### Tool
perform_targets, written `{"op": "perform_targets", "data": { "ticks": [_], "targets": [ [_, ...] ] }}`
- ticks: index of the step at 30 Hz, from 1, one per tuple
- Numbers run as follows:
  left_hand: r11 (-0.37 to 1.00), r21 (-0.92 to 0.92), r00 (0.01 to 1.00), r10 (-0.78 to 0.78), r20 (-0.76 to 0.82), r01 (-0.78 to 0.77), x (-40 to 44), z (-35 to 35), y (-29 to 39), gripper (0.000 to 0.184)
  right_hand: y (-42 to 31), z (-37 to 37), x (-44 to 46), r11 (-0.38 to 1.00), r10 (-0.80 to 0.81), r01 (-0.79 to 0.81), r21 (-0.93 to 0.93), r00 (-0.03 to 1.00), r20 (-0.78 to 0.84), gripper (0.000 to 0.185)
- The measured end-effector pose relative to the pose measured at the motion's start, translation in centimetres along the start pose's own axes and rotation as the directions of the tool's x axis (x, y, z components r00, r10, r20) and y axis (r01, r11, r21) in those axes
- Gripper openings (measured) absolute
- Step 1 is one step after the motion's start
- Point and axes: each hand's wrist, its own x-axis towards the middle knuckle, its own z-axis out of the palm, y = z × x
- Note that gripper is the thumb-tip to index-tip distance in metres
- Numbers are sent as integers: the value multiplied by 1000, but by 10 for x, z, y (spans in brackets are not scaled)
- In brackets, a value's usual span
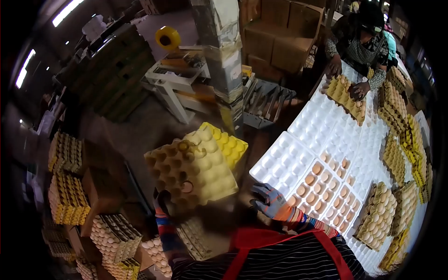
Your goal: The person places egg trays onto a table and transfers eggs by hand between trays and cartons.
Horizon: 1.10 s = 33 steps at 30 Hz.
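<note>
Pillar (217,56): squared, surface patchy grey-white. Left of pillar: white metal-framed stand (170,89), close by; farther left, dark tall stack (116,74); beyond, two bright light strips (67,11), surroundings dim. Right of pillar: piled brown cardboard boxes (277,39). Grey floor (105,135), shadowed, left of pillar.

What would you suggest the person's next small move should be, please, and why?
Perhaps bring the right hand over to steady the egg tray: only the left hand appears to be at its edge, near one corner, while the right seems empty beside the white trays.
</note>
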Motion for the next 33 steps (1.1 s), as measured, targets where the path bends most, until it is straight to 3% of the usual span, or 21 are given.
{"op": "perform_targets", "data": {
  "ticks": [2, 4, 6, 8, 9, 11, 12, 14, 15, 17, 18, 21, 22, 25, 28, 30, 31, 33],
  "targets": [
    [952, 280, 982, 76, 171, -122, 36, -25, -14, 37, -2, 9, 4, 994, 35, -21, -104, 991, 131, 53],
    [791, 501, 910, 162, 381, -351, 65, -33, -24, 33, 41, 74, -4, 954, 189, -244, 174, 940, 283, 69],
    [496, 594, 755, 224, 617, -633, 84, 9, 21, 29, 20, 98, 13, 882, 441, -455, 120, 888, 130, 68],
    [841, 479, 884, -3, 467, -250, 107, -15, -13, 26, 34, 136, 31, 633, 607, -592, 499, 780, 155, 61],
    [925, 380, 899, -148, 411, -21, 124, -27, -29, 25, 45, 154, 38, 453, 671, -600, 659, 716, 191, 58],
    [869, 487, 878, -163, 449, -88, 162, -33, -44, 27, 63, 178, 46, 699, 556, -553, 453, 819, 142, 47],
    [837, 534, 868, -171, 467, -122, 179, -33, -51, 28, 66, 192, 47, 746, 548, -521, 415, 834, 63, 43],
    [742, 662, 890, -366, 274, 102, 194, 41, -3, 32, 71, 216, 49, 824, 522, -471, 315, 848, -97, 42],
    [675, 706, 879, -447, 164, 212, 204, 72, 14, 35, 74, 223, 50, 821, 530, -499, 276, 847, -43, 41],
    [634, 731, 846, -512, 151, 253, 234, 86, -6, 42, 92, 259, 45, 903, 427, -427, -50, 904, 3, 41],
    [611, 743, 827, -544, 142, 274, 246, 90, -14, 46, 106, 290, 40, 899, 316, -287, -330, 948, 35, 41],
    [592, 778, 875, -469, 118, 212, 250, 119, -24, 50, 119, 308, 39, 844, 205, -105, -526, 969, 137, 41],
    [590, 780, 883, -457, 108, 210, 253, 122, -31, 50, 121, 303, 41, 878, 216, -100, -468, 956, 200, 40],
    [384, 918, 942, -334, 39, 98, 258, 114, -67, 47, 120, 276, 47, 969, 245, -233, -87, 834, 494, 40],
    [213, 977, 963, -265, 47, 11, 264, 111, -88, 45, 116, 256, 48, 944, 207, -319, 83, 771, 602, 39],
    [-157, 974, 978, -151, 143, -167, 285, 30, -178, 47, 114, 246, 49, 939, 195, -321, 122, 792, 578, 39],
    [-139, 985, 993, -74, 95, -105, 261, 49, -151, 46, 113, 242, 50, 938, 196, -318, 140, 817, 543, 39],
    [58, 993, 989, 111, 95, -102, 219, 96, -114, 46, 109, 229, 50, 936, 205, -309, 170, 869, 450, 39]
  ]
}}
